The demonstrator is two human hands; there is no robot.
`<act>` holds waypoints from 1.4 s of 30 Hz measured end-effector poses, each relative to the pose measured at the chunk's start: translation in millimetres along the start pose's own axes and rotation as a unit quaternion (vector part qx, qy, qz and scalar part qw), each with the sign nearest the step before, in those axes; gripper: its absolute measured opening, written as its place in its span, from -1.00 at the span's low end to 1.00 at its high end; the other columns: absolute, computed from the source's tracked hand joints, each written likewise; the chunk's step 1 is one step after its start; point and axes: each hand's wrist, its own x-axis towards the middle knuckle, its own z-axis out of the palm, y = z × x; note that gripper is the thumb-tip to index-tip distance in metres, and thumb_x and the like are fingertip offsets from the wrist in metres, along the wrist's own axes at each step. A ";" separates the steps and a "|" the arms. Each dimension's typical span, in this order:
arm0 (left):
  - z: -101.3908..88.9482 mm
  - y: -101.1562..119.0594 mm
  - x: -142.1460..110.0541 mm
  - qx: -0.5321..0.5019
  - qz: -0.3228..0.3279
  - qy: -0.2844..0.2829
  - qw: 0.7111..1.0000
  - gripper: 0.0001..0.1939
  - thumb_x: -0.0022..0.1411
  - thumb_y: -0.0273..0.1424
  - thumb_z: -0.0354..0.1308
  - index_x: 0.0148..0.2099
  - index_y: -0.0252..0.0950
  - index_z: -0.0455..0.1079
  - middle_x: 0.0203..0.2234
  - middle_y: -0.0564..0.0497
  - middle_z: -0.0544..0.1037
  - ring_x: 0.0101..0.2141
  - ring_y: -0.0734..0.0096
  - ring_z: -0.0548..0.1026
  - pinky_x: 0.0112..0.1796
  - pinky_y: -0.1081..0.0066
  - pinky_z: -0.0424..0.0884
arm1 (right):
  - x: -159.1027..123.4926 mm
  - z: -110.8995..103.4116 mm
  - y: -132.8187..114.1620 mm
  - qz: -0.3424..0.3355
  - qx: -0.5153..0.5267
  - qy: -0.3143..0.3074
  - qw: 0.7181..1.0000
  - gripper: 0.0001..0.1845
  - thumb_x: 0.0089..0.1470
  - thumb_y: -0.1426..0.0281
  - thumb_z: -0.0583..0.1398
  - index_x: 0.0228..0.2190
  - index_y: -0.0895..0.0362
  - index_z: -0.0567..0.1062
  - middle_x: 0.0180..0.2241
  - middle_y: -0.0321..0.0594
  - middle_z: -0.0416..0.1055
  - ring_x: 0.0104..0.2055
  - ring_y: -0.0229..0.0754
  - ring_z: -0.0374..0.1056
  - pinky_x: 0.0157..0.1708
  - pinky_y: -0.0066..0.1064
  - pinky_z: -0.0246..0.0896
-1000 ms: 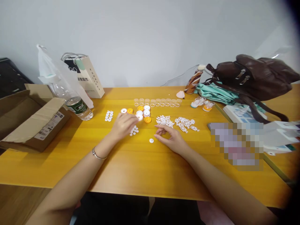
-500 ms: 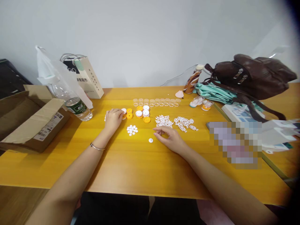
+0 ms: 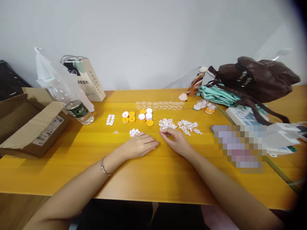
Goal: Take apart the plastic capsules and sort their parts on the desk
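My left hand [image 3: 141,145] is palm down low over the table, fingers stretched toward my right hand and its thumb hidden. It covers the spot where a single white disc lay, and touches or overlaps the near edge of a pile of small white round pieces [image 3: 134,132]. My right hand [image 3: 177,140] rests beside it, thumb and index finger curved with a small gap between their tips and nothing visible between them. Just beyond it lie white openwork plastic pieces [image 3: 167,124]. Orange wheel-like discs [image 3: 150,123] and white wheel-like discs [image 3: 142,117] are grouped farther back.
Clear cups [image 3: 165,105] line up at the back. Small white parts [image 3: 110,119] and tiny clear bits [image 3: 115,132] lie left. A carton [image 3: 48,134] and water bottle [image 3: 80,111] stand at far left; a drink bottle [image 3: 196,83] and brown bag [image 3: 261,76] at right.
My left hand has moved from the orange and white discs toward me and to the right, over the single white disc, now hidden. My right hand has barely moved.
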 end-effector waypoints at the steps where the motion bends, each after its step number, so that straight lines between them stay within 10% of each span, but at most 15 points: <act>1: 2.2 0.7 0.3 0.005 0.012 -0.009 1.000 -0.74 0.31 -0.42 -0.12 -0.04 -0.29 0.32 -0.28 -0.06 0.49 -0.31 0.41 0.41 -0.30 0.39 0.30 | 0.7 -1.1 -0.2 0.001 -0.003 0.004 1.000 -0.86 0.06 0.37 0.08 -0.37 0.11 0.44 -0.42 -0.22 0.43 -0.38 -0.22 0.35 -0.33 -0.35 0.29; 8: 5.2 -4.6 -2.6 0.007 0.038 0.000 0.999 -0.75 0.30 -0.51 -0.15 -0.11 -0.34 0.34 -0.32 -0.09 0.48 -0.33 0.40 0.40 -0.30 0.38 0.33 | 9.4 -25.5 12.3 0.056 -0.036 0.126 0.990 -0.81 0.03 0.27 0.10 -0.40 0.10 0.46 -0.39 -0.22 0.45 -0.36 -0.19 0.33 -0.32 -0.34 0.24; 14: 4.1 -2.9 -4.7 0.013 0.046 0.010 0.999 -0.75 0.29 -0.54 -0.15 -0.17 -0.36 0.35 -0.36 -0.08 0.46 -0.37 0.41 0.37 -0.32 0.40 0.32 | 37.0 -82.3 61.4 0.170 -0.110 0.345 0.916 -0.75 -0.04 0.31 0.09 -0.32 0.17 0.43 -0.29 -0.12 0.39 -0.30 -0.15 0.28 -0.25 -0.27 0.18; 27: -7.4 -28.5 -15.8 0.069 -0.040 0.111 0.991 -0.74 0.26 -0.56 -0.15 -0.10 -0.30 0.31 -0.33 -0.07 0.46 -0.34 0.41 0.35 -0.32 0.39 0.25 | 81.4 -104.8 124.7 0.229 -0.367 0.248 0.867 -0.63 -0.07 0.31 0.14 -0.21 0.25 0.40 -0.14 0.13 0.17 -0.11 0.02 0.02 -0.13 -0.17 -0.13; 32: -37.2 -83.4 -44.7 0.113 -0.214 0.159 0.957 -0.75 0.23 -0.52 -0.09 -0.11 -0.27 0.35 -0.28 -0.07 0.46 -0.27 0.34 0.38 -0.27 0.36 0.26 | 82.2 -103.3 131.7 0.211 -0.371 0.251 0.869 -0.70 -0.05 0.34 0.14 -0.24 0.21 0.37 -0.15 0.03 0.12 -0.11 -0.03 0.02 -0.12 -0.24 -0.11; 36: -52.0 -129.4 -83.8 0.073 -0.450 0.182 0.871 -0.78 0.15 -0.47 0.01 -0.14 -0.31 0.37 -0.35 -0.04 0.47 -0.28 0.35 0.42 -0.20 0.40 0.31 | 86.4 -102.7 134.3 0.200 -0.364 0.251 0.874 -0.78 -0.06 0.47 0.13 -0.28 0.18 0.33 -0.17 -0.05 0.09 -0.16 -0.11 0.06 -0.11 -0.34 -0.07; 42: -38.2 -159.3 -118.9 0.070 -0.520 0.172 0.834 -0.79 0.06 -0.52 0.04 -0.22 -0.35 0.40 -0.37 -0.08 0.50 -0.34 0.31 0.46 -0.25 0.38 0.36 | 90.7 -99.2 136.9 0.201 -0.343 0.273 0.876 -0.61 -0.09 0.52 0.12 -0.15 0.26 0.25 -0.12 0.09 0.05 -0.08 -0.05 0.01 -0.10 -0.31 -0.09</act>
